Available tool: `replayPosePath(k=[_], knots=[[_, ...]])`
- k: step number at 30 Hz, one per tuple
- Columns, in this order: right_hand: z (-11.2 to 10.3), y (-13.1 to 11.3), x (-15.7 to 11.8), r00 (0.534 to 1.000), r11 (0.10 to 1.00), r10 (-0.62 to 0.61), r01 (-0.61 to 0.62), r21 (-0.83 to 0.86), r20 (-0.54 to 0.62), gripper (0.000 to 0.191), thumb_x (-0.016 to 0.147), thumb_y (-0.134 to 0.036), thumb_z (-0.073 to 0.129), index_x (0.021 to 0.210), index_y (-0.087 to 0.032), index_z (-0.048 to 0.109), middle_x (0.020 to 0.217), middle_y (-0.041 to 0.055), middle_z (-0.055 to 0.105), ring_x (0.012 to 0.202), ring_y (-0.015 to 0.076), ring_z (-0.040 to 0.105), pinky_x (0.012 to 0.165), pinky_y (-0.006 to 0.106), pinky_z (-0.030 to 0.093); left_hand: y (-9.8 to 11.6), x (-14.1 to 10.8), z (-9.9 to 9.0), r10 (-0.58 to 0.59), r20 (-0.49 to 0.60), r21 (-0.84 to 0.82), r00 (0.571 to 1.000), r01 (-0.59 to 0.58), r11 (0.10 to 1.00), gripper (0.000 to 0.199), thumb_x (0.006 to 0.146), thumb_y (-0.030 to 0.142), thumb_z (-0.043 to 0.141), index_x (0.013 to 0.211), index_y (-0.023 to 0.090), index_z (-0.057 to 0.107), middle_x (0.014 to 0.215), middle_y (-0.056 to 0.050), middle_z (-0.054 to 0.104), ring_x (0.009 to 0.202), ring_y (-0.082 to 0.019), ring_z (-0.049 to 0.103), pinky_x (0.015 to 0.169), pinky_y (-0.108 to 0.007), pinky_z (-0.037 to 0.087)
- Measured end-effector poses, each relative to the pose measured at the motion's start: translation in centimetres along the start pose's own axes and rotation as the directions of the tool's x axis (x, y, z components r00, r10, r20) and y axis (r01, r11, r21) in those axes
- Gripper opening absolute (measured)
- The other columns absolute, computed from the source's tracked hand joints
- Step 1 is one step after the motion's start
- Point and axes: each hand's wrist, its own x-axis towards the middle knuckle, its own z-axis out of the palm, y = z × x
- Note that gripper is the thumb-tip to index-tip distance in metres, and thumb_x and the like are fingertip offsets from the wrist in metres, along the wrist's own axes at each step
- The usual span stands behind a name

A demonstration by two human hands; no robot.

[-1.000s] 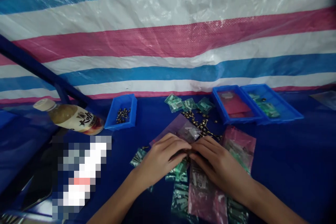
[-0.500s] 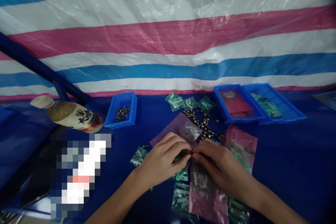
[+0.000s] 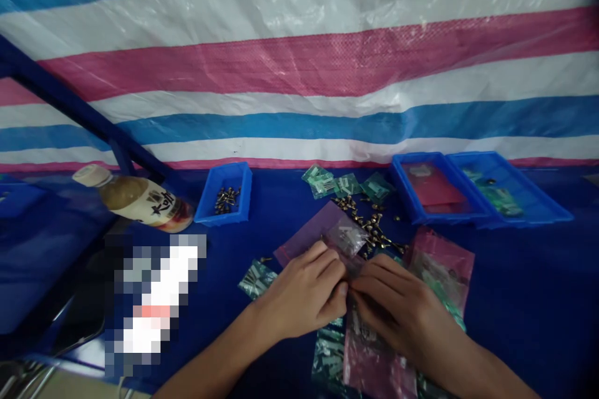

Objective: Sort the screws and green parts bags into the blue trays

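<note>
Your left hand [image 3: 302, 293] and your right hand [image 3: 402, 305] are pressing together just below the purple plastic bag [image 3: 311, 230], and the change lies between them: your fingers are closing in, and the dark green edge that was showing there a moment ago is dropping out of sight. Both hands are curled shut with the fingers folded inward, and you are gripping a small item between them. Your fingers are hiding it, so I cannot tell what it is or whether it is a single piece. With that cover, its shape and position are unreadable from your head camera, though it is sitting at the lower edge of the purple bag. A small clear bag [image 3: 345, 238] is lying on that bag's upper right part, and loose brass screws [image 3: 372, 224] are lying scattered just beyond it. Green packets [image 3: 322, 181] are resting further out past the purple bag, while a pink bag [image 3: 377, 368] is lying below it, under your right hand. Another pink bag [image 3: 442, 259] is sitting to its right, with two blue trays [image 3: 407, 184] [image 3: 538, 212] further off. To its left, a blue tray of screws [image 3: 246, 190] and a capped bottle [image 3: 140, 202] are standing well apart from it.
</note>
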Motion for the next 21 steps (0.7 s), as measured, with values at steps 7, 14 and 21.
replayPosePath(k=[7,14,21], knots=[[0.2,0.0,-0.9,0.955,0.885,-0.298,0.274,-0.376,-0.006,0.016,0.094,-0.005,0.048,0.093,-0.01,0.064,0.089,0.0082,0.066,0.091,0.022,0.059,0.08,0.036,0.049,0.4,0.1,-0.5,-0.108,0.043,-0.212,0.993,0.115,0.97,0.018,0.095,0.017,0.04,0.079,0.018,0.047,0.075,-0.004,0.055,0.079,-0.018,0.051,0.069,-0.029,0.044],[-0.6,0.8,-1.4,0.957,0.863,-0.291,0.269,-0.427,0.016,0.035,0.1,-0.01,0.033,0.121,-0.011,0.061,0.109,0.0109,0.069,0.108,0.026,0.058,0.09,0.042,0.048,-0.3,0.2,-1.1,-0.094,-0.096,-0.229,0.991,0.07,0.971,0.021,0.098,0.022,0.047,0.079,0.018,0.055,0.076,-0.002,0.062,0.077,-0.015,0.055,0.075,-0.029,0.046],[-0.8,1.1,-0.8,0.98,0.888,-0.194,0.161,-0.431,-0.034,0.028,0.09,-0.01,0.059,0.118,-0.011,0.062,0.107,0.0103,0.07,0.101,0.0251,0.061,0.09,0.044,0.051,-7.8,-4.2,-7.0,-0.395,-0.589,0.241,0.705,0.62,0.747,0.012,0.092,0.033,0.061,0.094,0.022,0.064,0.096,-0.005,0.067,0.1,-0.027,0.056,0.095,-0.047,0.041]])
